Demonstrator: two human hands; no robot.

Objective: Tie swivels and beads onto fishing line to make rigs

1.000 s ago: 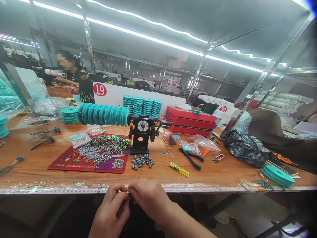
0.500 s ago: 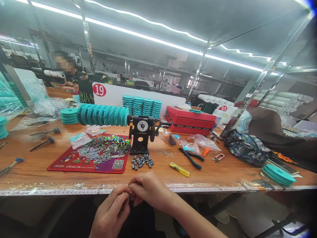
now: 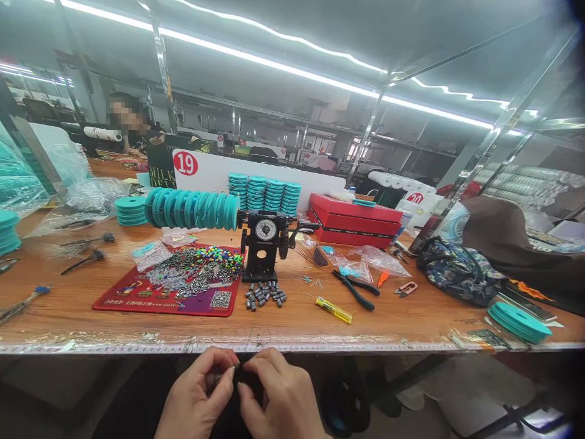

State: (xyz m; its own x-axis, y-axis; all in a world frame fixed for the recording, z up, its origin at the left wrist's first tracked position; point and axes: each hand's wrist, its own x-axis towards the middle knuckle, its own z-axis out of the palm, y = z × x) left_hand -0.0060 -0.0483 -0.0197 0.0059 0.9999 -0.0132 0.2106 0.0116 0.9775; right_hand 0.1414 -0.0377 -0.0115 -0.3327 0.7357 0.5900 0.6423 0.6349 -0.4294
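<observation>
Both my hands are below the table's front edge, close together. My left hand (image 3: 201,393) pinches something tiny between thumb and index finger, too small to name. Just beside it, my right hand (image 3: 278,390) has its fingers curled towards the same spot; what they hold, if anything, cannot be made out. Beyond them on the table lie several grey cylinders (image 3: 265,296) and a red mat (image 3: 137,299) with a pile of small beads and metal pieces (image 3: 201,271). A black winding device (image 3: 262,244) with a dial carries a row of teal spools (image 3: 192,209).
Black pliers (image 3: 354,289), a yellow tube (image 3: 334,310) and small snips (image 3: 406,289) lie to the right. Behind are a red box (image 3: 354,221) and stacked teal spools (image 3: 265,194). Teal discs (image 3: 520,322) sit far right. A person (image 3: 132,122) is at the back left.
My right hand has drawn back and lower, its forearm now less across the view, and its fingers have parted slightly from my left hand's fingertips. The view has shifted slightly.
</observation>
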